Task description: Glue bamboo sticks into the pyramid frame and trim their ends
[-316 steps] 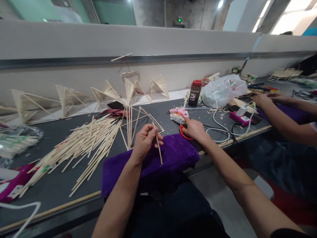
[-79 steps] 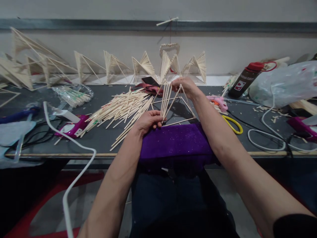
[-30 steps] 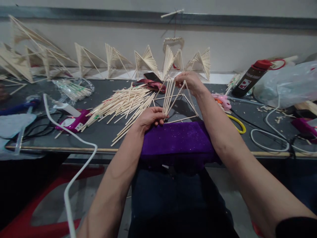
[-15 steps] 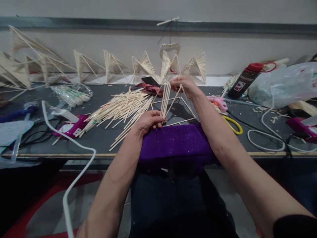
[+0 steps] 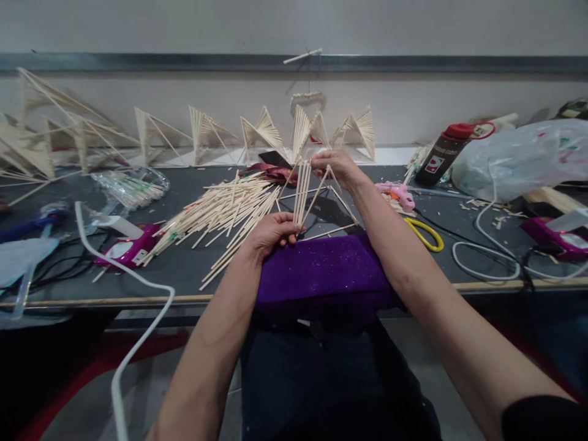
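Note:
A small frame of thin wooden sticks stands before me, with several sticks fanned side by side and others joined in triangles. My left hand is closed, thumb and fingers pinching the lower end of the fanned sticks. At their upper end, my right hand is closed in a pinch; its fingertips are partly hidden. Just below the frame, a purple cloth-covered block lies at the table edge. Left of it spreads a heap of loose sticks.
Finished-looking stick structures line the wall. To the right are a pink glue gun, yellow-handled scissors, a dark bottle and a plastic bag. A white cable hangs over the left table edge beside a magenta device.
The whole view has shifted slightly, so things sit a little lower and further left. Both hands keep their pinch on the stick frame.

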Motion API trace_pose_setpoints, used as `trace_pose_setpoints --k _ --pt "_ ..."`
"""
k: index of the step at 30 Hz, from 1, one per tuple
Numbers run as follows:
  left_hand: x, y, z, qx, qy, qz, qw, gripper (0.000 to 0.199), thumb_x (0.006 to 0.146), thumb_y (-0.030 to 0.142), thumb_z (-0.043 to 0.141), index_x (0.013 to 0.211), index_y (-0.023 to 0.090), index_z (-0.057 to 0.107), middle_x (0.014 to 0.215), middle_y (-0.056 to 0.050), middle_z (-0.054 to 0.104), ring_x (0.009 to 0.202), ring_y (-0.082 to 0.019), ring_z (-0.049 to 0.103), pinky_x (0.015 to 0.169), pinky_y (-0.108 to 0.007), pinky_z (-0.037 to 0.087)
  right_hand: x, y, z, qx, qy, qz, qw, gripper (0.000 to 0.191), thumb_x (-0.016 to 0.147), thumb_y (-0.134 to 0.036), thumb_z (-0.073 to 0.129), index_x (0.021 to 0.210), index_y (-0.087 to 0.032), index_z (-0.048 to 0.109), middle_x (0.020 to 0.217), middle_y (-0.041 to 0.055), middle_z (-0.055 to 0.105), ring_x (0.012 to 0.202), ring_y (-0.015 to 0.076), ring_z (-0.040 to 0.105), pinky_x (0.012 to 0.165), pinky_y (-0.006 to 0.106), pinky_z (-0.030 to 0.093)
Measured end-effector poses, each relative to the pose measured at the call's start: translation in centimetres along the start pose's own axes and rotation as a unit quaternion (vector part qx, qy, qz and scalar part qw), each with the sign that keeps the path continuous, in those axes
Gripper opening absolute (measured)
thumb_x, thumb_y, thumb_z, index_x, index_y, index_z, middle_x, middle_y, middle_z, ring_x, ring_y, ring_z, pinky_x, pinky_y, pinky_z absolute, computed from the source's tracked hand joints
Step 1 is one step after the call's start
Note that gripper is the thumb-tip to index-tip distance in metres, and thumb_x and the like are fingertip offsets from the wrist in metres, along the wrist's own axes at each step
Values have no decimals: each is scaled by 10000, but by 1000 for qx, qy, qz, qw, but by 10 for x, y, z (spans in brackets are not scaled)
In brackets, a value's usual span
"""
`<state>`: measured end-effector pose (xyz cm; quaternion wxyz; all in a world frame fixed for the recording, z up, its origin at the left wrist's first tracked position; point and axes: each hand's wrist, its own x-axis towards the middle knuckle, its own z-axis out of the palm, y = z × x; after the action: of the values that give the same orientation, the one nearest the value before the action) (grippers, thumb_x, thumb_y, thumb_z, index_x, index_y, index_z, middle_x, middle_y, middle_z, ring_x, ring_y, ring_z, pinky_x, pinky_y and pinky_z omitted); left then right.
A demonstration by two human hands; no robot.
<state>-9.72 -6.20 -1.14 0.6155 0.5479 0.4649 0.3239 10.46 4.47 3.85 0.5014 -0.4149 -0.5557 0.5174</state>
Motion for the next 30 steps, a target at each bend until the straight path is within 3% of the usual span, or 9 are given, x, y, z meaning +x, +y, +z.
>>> trace_pose_setpoints --k 16,30 --pt "2 -2 -1 1 4 0 1000 218 669 212 736 835 94 660 692 -34 673 440 -40 527 335 -133 283 1 1 0 -10 2 -6 1000 126 755 -60 613 633 -92 611 488 -11 524 416 41 403 406 179 258" --pt "3 -5 0 -5 2 11 1000 119 701 156 691 803 98 666 702 -43 672 429 -36 528 338 -146 277 2 6 -1 -14 -9 1 1000 111 734 -110 624 624 -109 606 496 -8 533 424 48 431 401 165 294"
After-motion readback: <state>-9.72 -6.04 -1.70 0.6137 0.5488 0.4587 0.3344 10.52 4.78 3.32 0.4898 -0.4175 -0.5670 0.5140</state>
